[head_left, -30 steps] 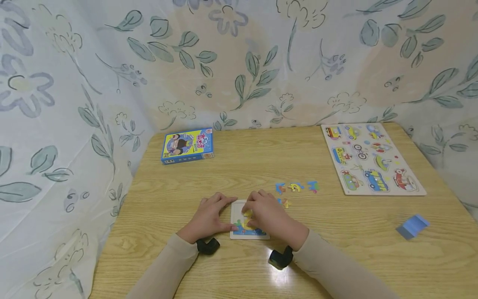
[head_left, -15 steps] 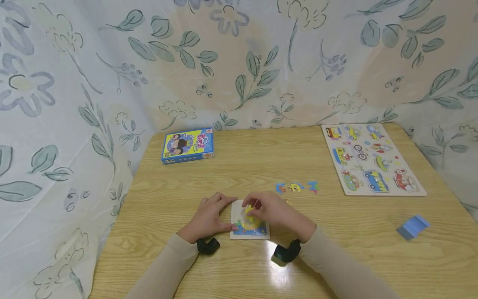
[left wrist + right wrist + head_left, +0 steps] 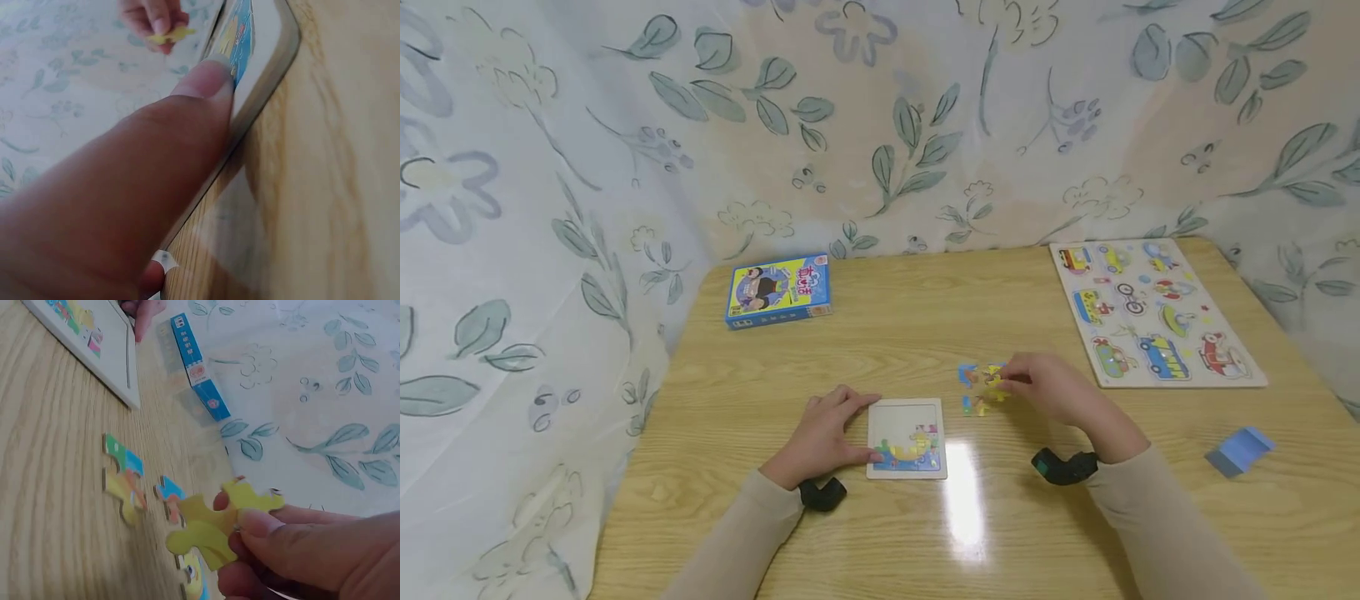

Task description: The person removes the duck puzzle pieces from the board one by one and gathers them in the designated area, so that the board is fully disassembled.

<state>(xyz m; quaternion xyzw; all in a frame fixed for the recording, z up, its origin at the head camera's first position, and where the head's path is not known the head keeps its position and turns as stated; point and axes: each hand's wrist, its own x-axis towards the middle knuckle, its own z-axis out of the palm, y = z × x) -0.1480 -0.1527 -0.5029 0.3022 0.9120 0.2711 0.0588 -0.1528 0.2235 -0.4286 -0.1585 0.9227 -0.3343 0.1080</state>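
Observation:
A small square puzzle tray (image 3: 901,417) lies on the table, its lower part filled with blue and yellow pieces. My left hand (image 3: 823,437) rests at its left side, index finger by the top left corner and thumb on the lower left rim; the left wrist view shows the thumb (image 3: 156,137) straight on the tray edge. My right hand (image 3: 1056,396) is right of the tray above loose pieces (image 3: 967,405). In the right wrist view its thumb and fingers pinch yellow puzzle pieces (image 3: 203,531); whether they are joined I cannot tell.
A blue and yellow box (image 3: 778,292) stands at the back left. At the right lies a large board (image 3: 1150,321) with vehicle pictures, and in front of it a folded blue object (image 3: 1240,451). A floral cloth (image 3: 910,125) hangs behind the table.
My right hand has moved from over the tray to the loose pieces at the right, uncovering the tray with yellow pieces in its lower part. My left hand has stayed at the tray.

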